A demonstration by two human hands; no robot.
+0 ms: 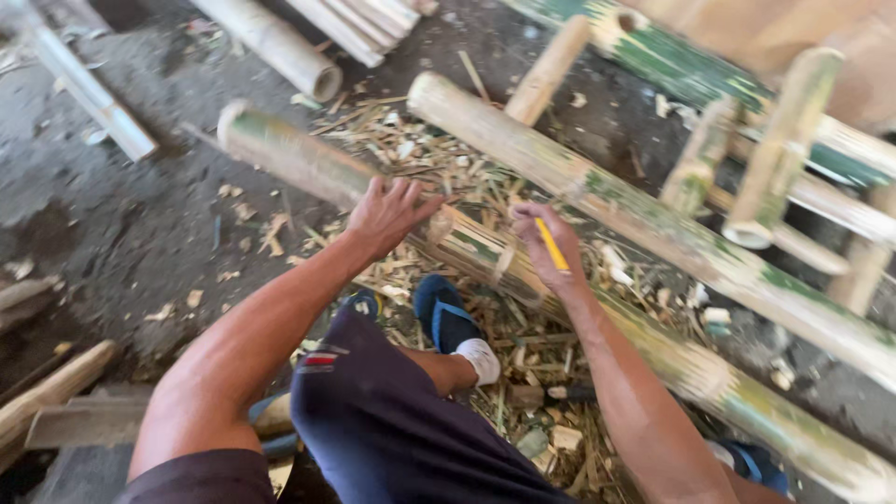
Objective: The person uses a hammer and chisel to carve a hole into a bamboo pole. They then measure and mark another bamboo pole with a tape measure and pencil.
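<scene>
A long green-and-tan bamboo pole (308, 163) lies slanted across the ground, from upper left toward lower right. My left hand (387, 213) rests flat on top of it, fingers spread, pressing down. My right hand (549, 245) is against the same pole further right and grips a yellow pencil (553, 246) pointing down at the bamboo. My foot in a blue sandal (446, 315) with a white bandaged toe sits just below the pole.
A second thick bamboo pole (653, 224) lies parallel behind. A bamboo frame of short crosspieces (779, 149) stands at the right. More poles (289, 47) lie at the top, a metal pipe (79, 84) at upper left. Shavings and chips (523, 373) litter the ground.
</scene>
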